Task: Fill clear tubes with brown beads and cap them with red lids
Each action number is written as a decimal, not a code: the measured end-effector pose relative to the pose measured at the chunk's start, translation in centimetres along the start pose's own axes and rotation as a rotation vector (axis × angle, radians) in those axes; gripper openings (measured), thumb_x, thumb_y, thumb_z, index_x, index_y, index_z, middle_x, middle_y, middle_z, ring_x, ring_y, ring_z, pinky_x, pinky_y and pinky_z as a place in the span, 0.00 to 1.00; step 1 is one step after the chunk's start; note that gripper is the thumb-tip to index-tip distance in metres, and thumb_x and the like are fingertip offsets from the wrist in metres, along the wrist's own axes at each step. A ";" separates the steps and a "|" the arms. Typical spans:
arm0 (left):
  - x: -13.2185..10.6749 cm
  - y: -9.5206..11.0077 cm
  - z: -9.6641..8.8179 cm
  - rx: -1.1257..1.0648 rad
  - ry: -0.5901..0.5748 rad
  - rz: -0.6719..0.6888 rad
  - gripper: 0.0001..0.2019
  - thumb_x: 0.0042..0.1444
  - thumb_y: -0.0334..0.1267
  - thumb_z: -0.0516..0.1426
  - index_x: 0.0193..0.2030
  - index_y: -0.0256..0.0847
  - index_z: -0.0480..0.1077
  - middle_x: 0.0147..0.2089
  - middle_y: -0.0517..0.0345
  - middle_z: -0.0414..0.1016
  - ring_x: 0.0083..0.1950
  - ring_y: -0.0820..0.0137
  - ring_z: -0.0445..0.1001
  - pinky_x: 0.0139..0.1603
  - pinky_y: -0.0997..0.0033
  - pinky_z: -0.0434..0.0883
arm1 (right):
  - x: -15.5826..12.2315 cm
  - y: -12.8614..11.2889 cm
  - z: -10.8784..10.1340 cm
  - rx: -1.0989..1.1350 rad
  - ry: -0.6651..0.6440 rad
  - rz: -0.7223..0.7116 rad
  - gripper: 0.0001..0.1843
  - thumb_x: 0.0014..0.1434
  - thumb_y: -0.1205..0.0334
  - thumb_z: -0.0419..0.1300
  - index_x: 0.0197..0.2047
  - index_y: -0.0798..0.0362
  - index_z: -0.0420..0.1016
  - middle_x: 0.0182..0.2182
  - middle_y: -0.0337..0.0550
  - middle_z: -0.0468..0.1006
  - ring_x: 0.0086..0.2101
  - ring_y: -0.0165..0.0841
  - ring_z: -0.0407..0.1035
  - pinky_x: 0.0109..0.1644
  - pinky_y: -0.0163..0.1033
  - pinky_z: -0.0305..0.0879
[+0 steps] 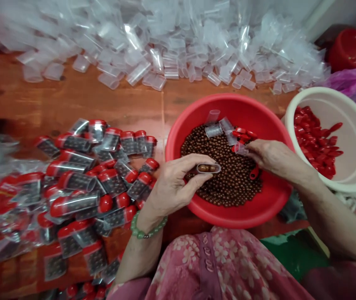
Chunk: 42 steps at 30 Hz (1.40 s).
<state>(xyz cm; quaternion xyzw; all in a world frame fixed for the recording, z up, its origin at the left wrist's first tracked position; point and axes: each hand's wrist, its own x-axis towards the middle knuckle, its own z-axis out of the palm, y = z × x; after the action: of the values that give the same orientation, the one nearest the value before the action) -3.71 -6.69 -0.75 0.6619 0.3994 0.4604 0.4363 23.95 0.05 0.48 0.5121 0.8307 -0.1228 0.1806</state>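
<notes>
My left hand (182, 179) is closed round a clear flat plastic tube (217, 168), its open end facing me and brown balls showing inside. Below it, a red basin (228, 109) holds a heap of small shiny brown balls (228, 189). Over the basin's right side, my right hand (267, 156) pinches a small clear plastic tube (242, 148) at its fingertips, which are partly hidden. Red caps (243, 133) and a few empty clear tubes (214, 130) lie on the balls close to that hand.
Many empty clear tubes (140, 73) are piled along the back of the wooden surface (128, 100). To the left lies a heap of filled, red-capped tubes (74, 204). A white tub (353, 137) with red caps stands at right, beside a purple plastic bag (347, 87).
</notes>
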 end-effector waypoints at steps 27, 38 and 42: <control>0.4 -0.9 0.5 0.125 0.057 -0.038 0.08 0.64 0.33 0.60 0.48 0.37 0.75 0.41 0.56 0.83 0.39 0.73 0.80 0.41 0.76 0.74 | 2.0 0.9 2.5 0.457 0.234 -0.313 0.24 0.62 0.47 0.64 0.54 0.54 0.74 0.37 0.45 0.81 0.32 0.36 0.74 0.38 0.39 0.69; 0.2 -1.3 0.5 0.081 0.055 -0.093 0.11 0.61 0.36 0.62 0.50 0.38 0.75 0.42 0.55 0.83 0.41 0.69 0.82 0.43 0.72 0.75 | -1.3 2.5 1.8 -0.016 -0.168 -0.289 0.14 0.57 0.73 0.58 0.44 0.51 0.79 0.46 0.50 0.77 0.45 0.41 0.72 0.49 0.44 0.68; 0.3 -1.2 0.5 0.078 0.064 -0.096 0.11 0.61 0.36 0.62 0.50 0.38 0.75 0.42 0.55 0.83 0.41 0.69 0.81 0.43 0.71 0.75 | -1.8 2.5 3.5 -0.108 -0.142 -0.294 0.09 0.60 0.70 0.57 0.37 0.51 0.79 0.42 0.51 0.76 0.42 0.40 0.70 0.46 0.43 0.66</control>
<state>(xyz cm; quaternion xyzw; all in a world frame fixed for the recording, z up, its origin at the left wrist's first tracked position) -3.28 -6.17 -1.94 0.6435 0.4619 0.4440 0.4188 27.53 -1.66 -1.97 0.3647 0.8872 -0.1390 0.2463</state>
